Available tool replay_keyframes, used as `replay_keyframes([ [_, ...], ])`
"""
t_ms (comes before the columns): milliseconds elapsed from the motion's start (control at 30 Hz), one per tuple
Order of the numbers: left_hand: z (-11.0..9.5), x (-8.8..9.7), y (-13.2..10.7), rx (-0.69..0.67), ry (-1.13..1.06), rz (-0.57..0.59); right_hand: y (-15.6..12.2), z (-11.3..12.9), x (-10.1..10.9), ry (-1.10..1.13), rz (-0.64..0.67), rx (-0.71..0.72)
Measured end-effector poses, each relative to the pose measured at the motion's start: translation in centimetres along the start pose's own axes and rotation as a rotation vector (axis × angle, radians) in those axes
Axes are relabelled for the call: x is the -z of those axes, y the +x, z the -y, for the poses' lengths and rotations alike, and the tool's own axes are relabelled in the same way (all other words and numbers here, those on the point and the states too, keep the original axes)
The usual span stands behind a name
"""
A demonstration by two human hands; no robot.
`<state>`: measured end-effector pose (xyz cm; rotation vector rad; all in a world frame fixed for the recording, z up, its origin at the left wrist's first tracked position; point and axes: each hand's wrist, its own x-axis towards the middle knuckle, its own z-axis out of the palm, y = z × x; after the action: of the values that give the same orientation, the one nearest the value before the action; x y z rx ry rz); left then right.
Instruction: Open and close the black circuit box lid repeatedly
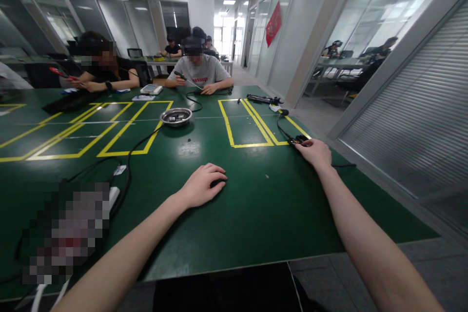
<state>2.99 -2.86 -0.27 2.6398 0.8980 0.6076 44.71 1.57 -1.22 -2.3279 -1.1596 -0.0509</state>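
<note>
My left hand [203, 184] rests on the green table [256, 214], fingers curled loosely with nothing visible inside them. My right hand [315, 152] reaches out to the right side of the table and pinches a small black plug [298, 140] at the end of a black cable [281, 126]. That cable runs away toward a black tool [260, 99] lying farther back. A metal dish [176, 116] with small parts stands in the middle of the table, beyond my left hand.
Yellow tape rectangles [248, 126] mark the tabletop. A white power strip [113, 195] with black cables lies at the left. Two people sit across the table, one holding a soldering iron [183, 77]. The table's right edge borders a walkway and glass walls.
</note>
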Motion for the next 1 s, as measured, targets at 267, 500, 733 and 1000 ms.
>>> replay_keyframes([
  [267,-0.1,0.1,0.0,-0.003,0.015,0.005,-0.2,0.5,0.4,-0.045,0.032,0.01],
  [500,-0.1,0.1,0.0,-0.011,0.012,0.002,-0.4,0.8,0.5,-0.086,0.048,0.075],
  [733,-0.2,0.2,-0.1,-0.012,0.003,0.001,0.4,-0.3,-0.4,0.012,-0.005,0.141],
  [1000,-0.1,0.1,-0.1,-0.001,0.007,0.017,0.0,0.2,0.4,0.142,-0.076,0.071],
])
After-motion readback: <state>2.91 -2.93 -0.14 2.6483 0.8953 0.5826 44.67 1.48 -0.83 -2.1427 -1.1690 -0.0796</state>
